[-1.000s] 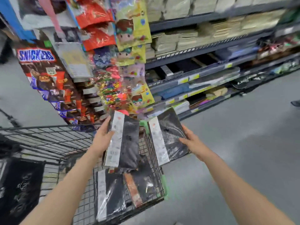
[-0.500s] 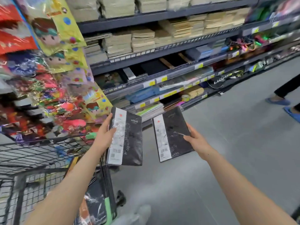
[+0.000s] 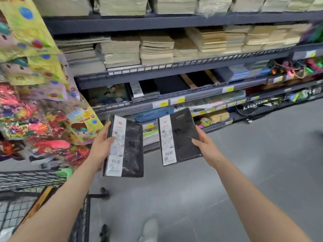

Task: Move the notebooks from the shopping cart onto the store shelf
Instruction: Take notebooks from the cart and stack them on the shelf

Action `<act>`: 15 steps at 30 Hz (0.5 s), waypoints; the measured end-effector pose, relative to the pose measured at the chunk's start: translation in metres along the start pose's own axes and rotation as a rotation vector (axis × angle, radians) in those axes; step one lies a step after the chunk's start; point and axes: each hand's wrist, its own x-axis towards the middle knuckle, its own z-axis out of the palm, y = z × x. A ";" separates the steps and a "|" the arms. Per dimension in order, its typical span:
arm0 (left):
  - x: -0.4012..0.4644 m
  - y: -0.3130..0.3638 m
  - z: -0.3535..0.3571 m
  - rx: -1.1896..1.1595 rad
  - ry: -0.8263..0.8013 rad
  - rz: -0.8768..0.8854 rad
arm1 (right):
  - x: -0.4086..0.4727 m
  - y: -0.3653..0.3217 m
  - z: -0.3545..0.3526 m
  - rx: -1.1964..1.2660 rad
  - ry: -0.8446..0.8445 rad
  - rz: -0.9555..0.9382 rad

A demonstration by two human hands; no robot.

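Notebooks [image 3: 179, 137] upright, tops toward shelf [image 3: 174, 92]

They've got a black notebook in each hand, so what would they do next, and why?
Probably reach forward and up to the shelf with similar black notebooks. Left hand and right hand each grip a wrapped notebook held over the floor, short of it.

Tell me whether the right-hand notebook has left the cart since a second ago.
Yes. The right hand carried its notebook from above the cart rightward toward the store shelf.
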 end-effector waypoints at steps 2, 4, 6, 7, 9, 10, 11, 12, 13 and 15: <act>0.020 0.004 0.003 -0.008 0.024 -0.007 | 0.028 -0.015 -0.004 0.009 -0.025 -0.006; 0.036 0.007 0.006 -0.017 0.058 -0.019 | 0.053 -0.025 -0.006 0.043 -0.043 0.005; 0.048 0.009 0.008 -0.036 0.099 -0.035 | 0.079 -0.032 -0.008 0.070 -0.071 0.000; 0.053 0.008 0.008 -0.054 0.112 -0.052 | 0.091 -0.035 -0.008 0.082 -0.085 0.001; 0.064 0.002 0.008 -0.083 0.153 -0.067 | 0.115 -0.041 -0.007 0.101 -0.130 -0.008; 0.069 -0.004 0.006 -0.078 0.190 -0.071 | 0.125 -0.044 -0.005 0.104 -0.157 -0.007; 0.075 -0.009 0.006 -0.068 0.216 -0.070 | 0.137 -0.047 -0.001 0.105 -0.173 -0.003; 0.080 -0.017 0.006 -0.065 0.243 -0.075 | 0.147 -0.050 0.002 0.104 -0.197 0.002; 0.081 -0.022 0.007 -0.059 0.263 -0.075 | 0.156 -0.051 0.006 0.106 -0.223 0.000; 0.086 -0.030 0.012 -0.067 0.313 -0.058 | 0.174 -0.052 0.011 0.127 -0.254 -0.001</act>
